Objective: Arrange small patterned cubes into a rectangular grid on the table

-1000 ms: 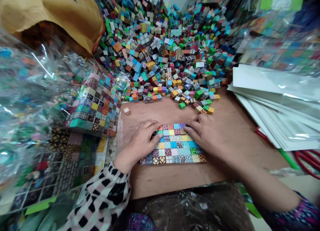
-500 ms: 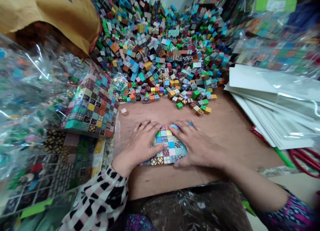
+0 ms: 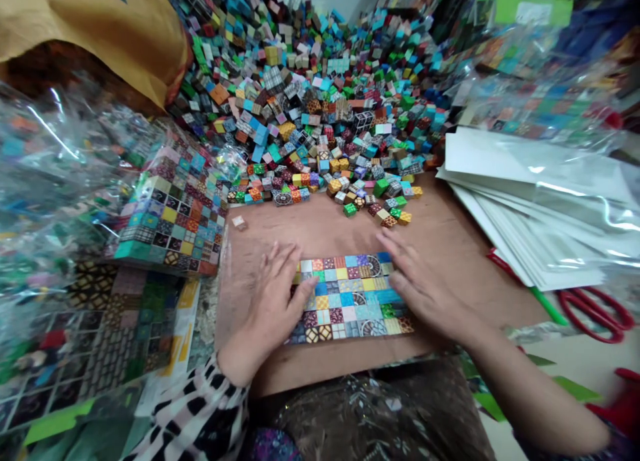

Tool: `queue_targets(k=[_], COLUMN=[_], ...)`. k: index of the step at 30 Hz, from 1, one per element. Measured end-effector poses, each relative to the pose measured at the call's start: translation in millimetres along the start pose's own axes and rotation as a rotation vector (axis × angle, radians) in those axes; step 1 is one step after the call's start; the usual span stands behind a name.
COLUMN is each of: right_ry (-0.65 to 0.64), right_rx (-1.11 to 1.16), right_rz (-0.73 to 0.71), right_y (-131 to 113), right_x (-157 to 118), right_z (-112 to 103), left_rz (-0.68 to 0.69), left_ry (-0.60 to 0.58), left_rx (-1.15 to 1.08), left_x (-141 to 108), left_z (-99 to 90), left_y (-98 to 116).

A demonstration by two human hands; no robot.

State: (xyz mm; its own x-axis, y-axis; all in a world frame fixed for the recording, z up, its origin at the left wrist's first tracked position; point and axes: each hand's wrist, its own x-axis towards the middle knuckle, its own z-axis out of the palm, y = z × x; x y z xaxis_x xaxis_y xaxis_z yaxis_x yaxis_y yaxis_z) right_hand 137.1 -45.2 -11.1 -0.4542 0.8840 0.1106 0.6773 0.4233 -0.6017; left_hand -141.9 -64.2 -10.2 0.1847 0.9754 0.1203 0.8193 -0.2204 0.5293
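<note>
Flat rectangular panel of multicoloured printed cubes (image 3: 350,300), rows close-set: lying on a brown wooden board (image 3: 330,231), between both hands. Left hand (image 3: 273,301): fingers spread, laid over the left end, thumb on top. Right hand (image 3: 427,291): fingers extended and apart, at the right end; neither clamped. Step, apparently: squaring the rows; next move seems to call for even inward pressure. Beyond: heap of loose multicoloured cubes (image 3: 320,108).
</note>
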Motion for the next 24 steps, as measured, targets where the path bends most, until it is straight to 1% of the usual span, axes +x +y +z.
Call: queue_targets(k=[2, 3, 5, 8, 11, 15, 18, 21, 24], right_ry=[0.123, 0.153, 0.157, 0.129, 0.125, 0.109, 0.109, 0.111, 0.052], right_rx=[0.072, 0.072, 0.034, -0.034, -0.082, -0.090, -0.109, -0.227, -0.357], right_rz=[0.081, 0.100, 0.098, 0.074, 0.070, 0.062, 0.049, -0.014, -0.127], right_y=[5, 5, 3, -3, -5, 0, 1, -8, -24], right_x=[-9, -14, -20, -22, -19, -17, -17, -15, -13], right_z=[7, 13, 25, 41, 48, 43, 32, 23, 21], left_rz=[-0.051, -0.066, -0.085, -0.088, -0.075, -0.086, -0.154, -0.274, -0.352], left_ry=[0.042, 0.044, 0.041, 0.064, 0.080, 0.090, 0.135, 0.189, 0.204], left_rx=[-0.060, -0.084, -0.106, -0.098, -0.088, -0.115, -0.187, -0.384, -0.640], left_x=[-5, -7, -9, -11, -10, -9, -10, -13, -16], left_z=[3.5, 5.0, 7.9, 11.5, 14.2, 15.3, 14.1, 12.0, 10.8], left_y=[-4, -5, -7, -8, -9, -11, -12, -11, -6])
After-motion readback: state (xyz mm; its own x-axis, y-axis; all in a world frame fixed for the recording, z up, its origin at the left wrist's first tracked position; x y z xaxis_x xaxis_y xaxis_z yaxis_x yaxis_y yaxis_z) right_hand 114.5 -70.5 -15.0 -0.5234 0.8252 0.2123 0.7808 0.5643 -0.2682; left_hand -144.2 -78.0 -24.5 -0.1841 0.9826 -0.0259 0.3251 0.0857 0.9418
